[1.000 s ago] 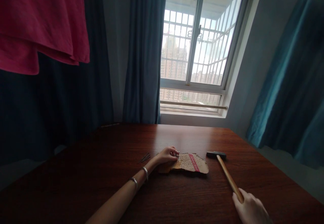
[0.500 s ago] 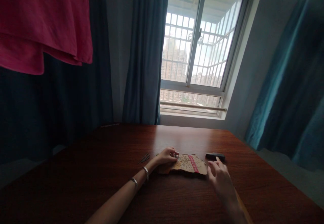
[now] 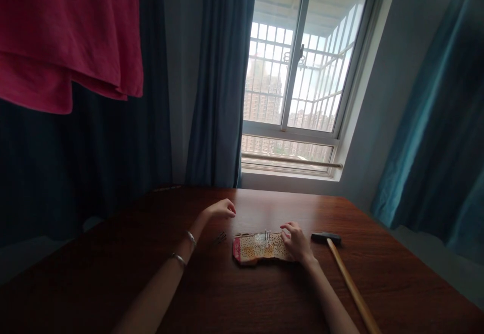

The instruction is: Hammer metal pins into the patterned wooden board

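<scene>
Several nails (image 3: 267,235) stand upright in a flat piece of board (image 3: 249,253), its pale top covered with dark holes and a red band at its left end. My right hand (image 3: 295,243) rests over the board's right end, fingers apart, holding nothing. My left hand (image 3: 222,208) hovers beyond the board, up and to its left. Its fingers are curled in, and whatever they might hold is hidden. A few loose nails (image 3: 221,237) lie on the table left of the board.
A hammer (image 3: 355,286) with a dark head and wooden handle lies right of my right forearm. The brown wooden table (image 3: 227,298) reaches the window wall (image 3: 295,183). Blue curtains (image 3: 221,97) hang behind, and a red cloth (image 3: 71,37) hangs at upper left.
My left hand has moved away from the nails, back and to the left. My right hand has moved left from beside the hammer onto the board, uncovering the hammer.
</scene>
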